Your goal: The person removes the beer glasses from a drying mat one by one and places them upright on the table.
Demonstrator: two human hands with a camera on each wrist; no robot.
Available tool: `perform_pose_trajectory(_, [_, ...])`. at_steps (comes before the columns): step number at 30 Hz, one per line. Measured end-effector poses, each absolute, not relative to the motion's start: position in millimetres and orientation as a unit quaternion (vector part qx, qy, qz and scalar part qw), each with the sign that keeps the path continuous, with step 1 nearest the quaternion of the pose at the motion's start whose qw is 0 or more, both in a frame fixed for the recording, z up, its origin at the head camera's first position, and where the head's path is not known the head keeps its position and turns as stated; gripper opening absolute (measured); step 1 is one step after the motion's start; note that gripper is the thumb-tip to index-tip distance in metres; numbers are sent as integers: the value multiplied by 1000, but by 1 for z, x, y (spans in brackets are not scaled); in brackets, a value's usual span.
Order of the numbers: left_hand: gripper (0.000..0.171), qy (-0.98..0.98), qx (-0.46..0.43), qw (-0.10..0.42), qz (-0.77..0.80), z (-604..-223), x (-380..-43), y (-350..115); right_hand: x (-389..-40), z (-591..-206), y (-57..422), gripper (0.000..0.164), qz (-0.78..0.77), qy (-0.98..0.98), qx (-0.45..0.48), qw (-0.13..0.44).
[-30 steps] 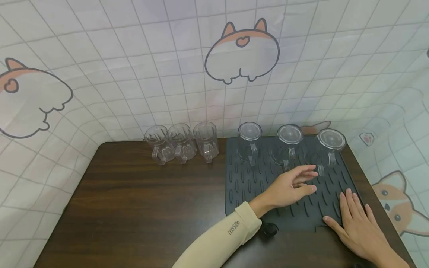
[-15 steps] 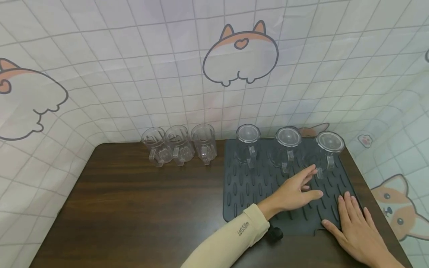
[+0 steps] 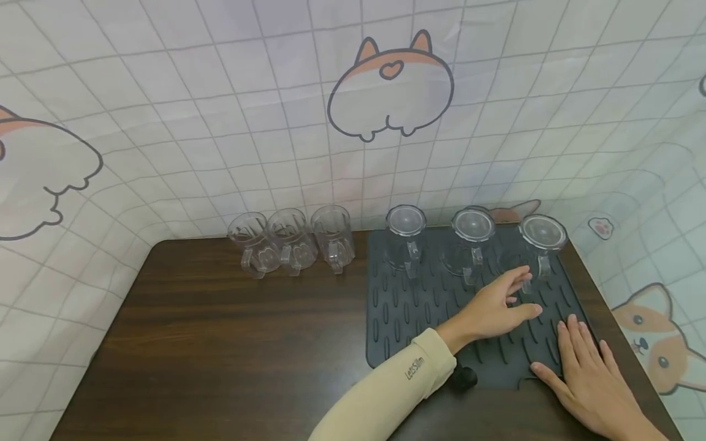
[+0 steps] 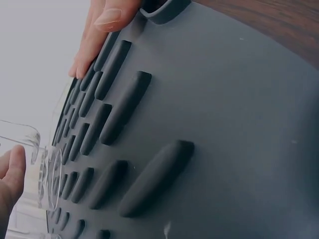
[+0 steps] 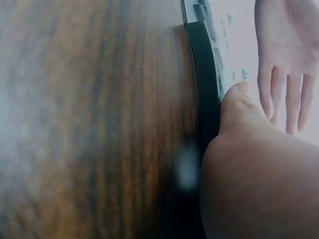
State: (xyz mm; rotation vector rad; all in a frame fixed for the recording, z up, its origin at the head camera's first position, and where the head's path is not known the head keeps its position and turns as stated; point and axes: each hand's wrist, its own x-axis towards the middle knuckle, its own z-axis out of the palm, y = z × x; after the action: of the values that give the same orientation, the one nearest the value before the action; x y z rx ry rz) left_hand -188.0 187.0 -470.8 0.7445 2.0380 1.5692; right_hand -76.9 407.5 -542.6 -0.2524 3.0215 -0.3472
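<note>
Three clear glass mugs stand upside down along the back of a dark ridged drying mat (image 3: 394, 321): a left one (image 3: 407, 223), a middle one (image 3: 473, 228) and a right one (image 3: 543, 236). My left hand (image 3: 493, 309) reaches over the mat, its fingers relaxed and its fingertips right at the right mug's handle. In the left wrist view a fingertip (image 4: 16, 162) is just under a clear glass handle (image 4: 22, 130). My right hand (image 3: 592, 380) lies flat with spread fingers on the mat's front right corner. Its thumb (image 5: 239, 107) rests at the mat's edge in the right wrist view.
Three more glass mugs stand upright in a row at the table's back edge, left of the mat; the nearest to it is one mug (image 3: 333, 239). The dark wooden table (image 3: 220, 343) is backed by a white checked cloth (image 3: 265, 92) with cartoon dogs.
My left hand has moved a little right, and its fingertips have come up to the right mug's handle. The right hand stays on the mat. The head view has shifted slightly.
</note>
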Motion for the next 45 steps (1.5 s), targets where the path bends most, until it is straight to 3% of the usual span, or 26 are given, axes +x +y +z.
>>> perform_pose_trajectory(12, [63,741,260,241,570,-470,-195,198,-75,-539,404,95,-116,989,-82,32])
perform_pose_trajectory(27, [33,739,267,175,593,-483,-196,207,-75,-537,405,95,-109,991,-77,29])
perform_pose_trajectory(35, [18,754,229,102,608,-485,-191,207,-75,-538,397,94,-118,989,-84,23])
perform_pose_trajectory(45, [19,741,299,145,584,-473,-181,203,-76,-534,405,93,-120,989,-73,51])
